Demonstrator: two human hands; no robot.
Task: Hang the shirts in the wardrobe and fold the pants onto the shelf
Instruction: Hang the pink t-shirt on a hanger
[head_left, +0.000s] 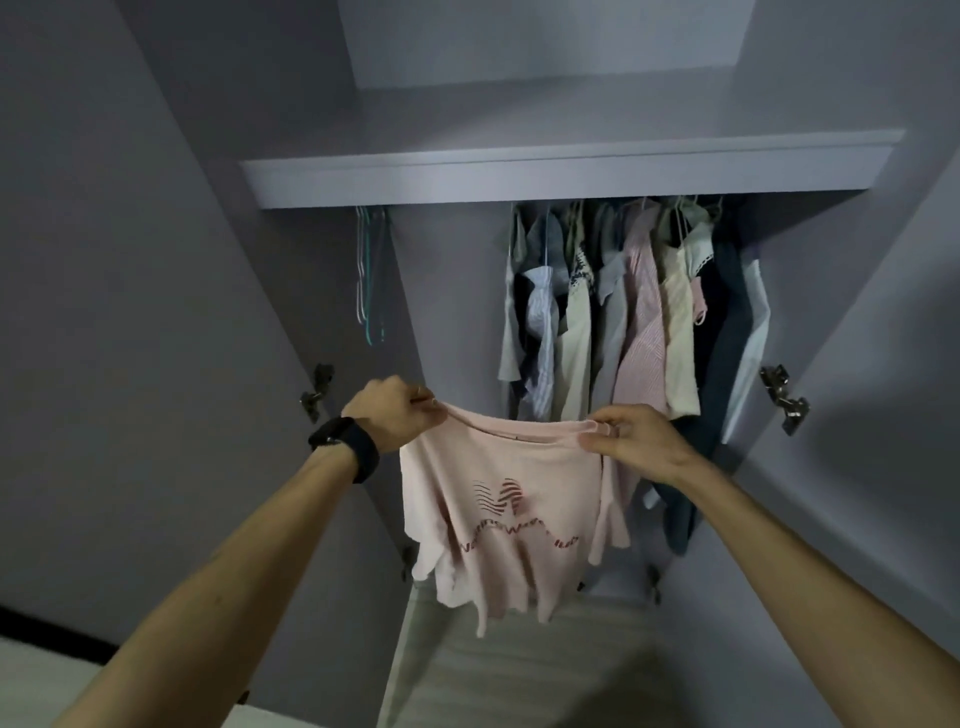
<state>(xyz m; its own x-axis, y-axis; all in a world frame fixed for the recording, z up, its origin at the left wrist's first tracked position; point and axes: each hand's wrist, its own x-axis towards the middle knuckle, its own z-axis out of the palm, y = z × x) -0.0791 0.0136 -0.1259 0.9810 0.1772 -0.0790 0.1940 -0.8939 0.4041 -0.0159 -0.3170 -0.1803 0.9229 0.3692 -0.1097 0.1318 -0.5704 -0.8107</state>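
Head view: pink T-shirt (498, 519), where?
— Held up before the hung shirts (639, 322), below the wardrobe shelf (519, 176); pinched at the neckline by left grip (395, 410) and right grip (639, 441).

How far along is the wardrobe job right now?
Done: several hung garments on the right. In hand: left hand and right hand pinch the pink shirt by its neckline, no hanger visible in it. Left: take one of the empty hangers, hang it. No pants in view.
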